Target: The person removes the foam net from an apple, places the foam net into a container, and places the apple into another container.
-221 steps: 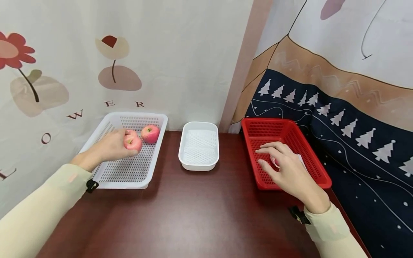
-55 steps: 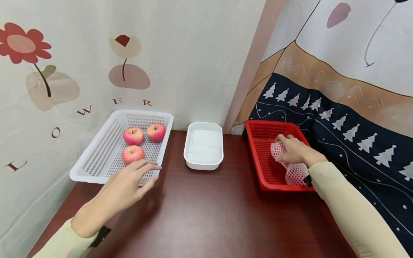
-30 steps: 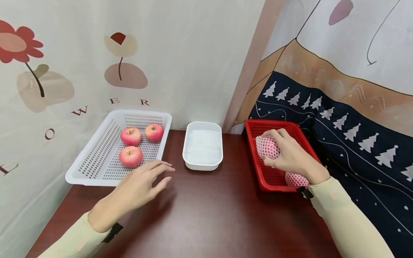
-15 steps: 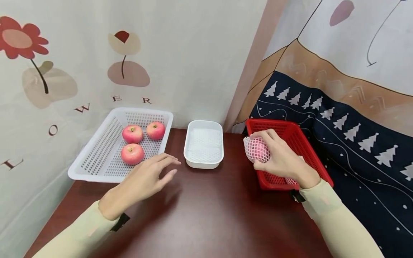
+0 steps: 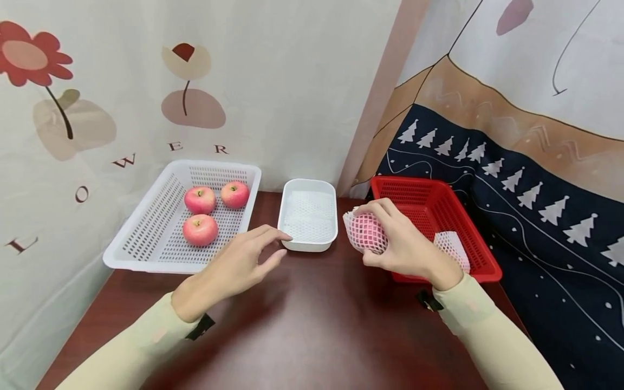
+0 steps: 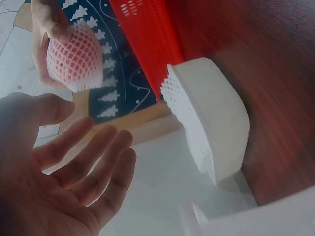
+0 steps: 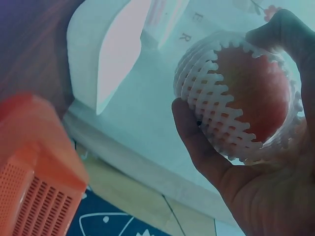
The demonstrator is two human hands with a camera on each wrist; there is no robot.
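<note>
My right hand [image 5: 404,244] grips an apple [image 7: 253,91] wrapped in a white foam net sleeve [image 7: 209,101], held up left of the red basket [image 5: 463,214]. In the right wrist view, bare pink-red skin shows through the open end of the sleeve. The left hand [image 5: 236,268] is empty, its fingers loosely bent, in front of the small white tray [image 5: 308,246]. Another foam net [image 5: 452,249] lies in the red basket, partly behind my right wrist. Three bare apples, one of them the front apple [image 5: 200,230], sit in the white basket [image 5: 141,260] at the left.
Everything stands on a dark red-brown table [image 5: 312,325]. A pale printed curtain [image 5: 292,97] hangs behind it, and a navy cloth with white trees [image 5: 546,260] borders the right side. The small white tray is between the two baskets.
The right hand has lifted the netted apple out of the red basket and carried it left. My left hand, which earlier set an apple in the white basket, has moved right toward the small tray.
</note>
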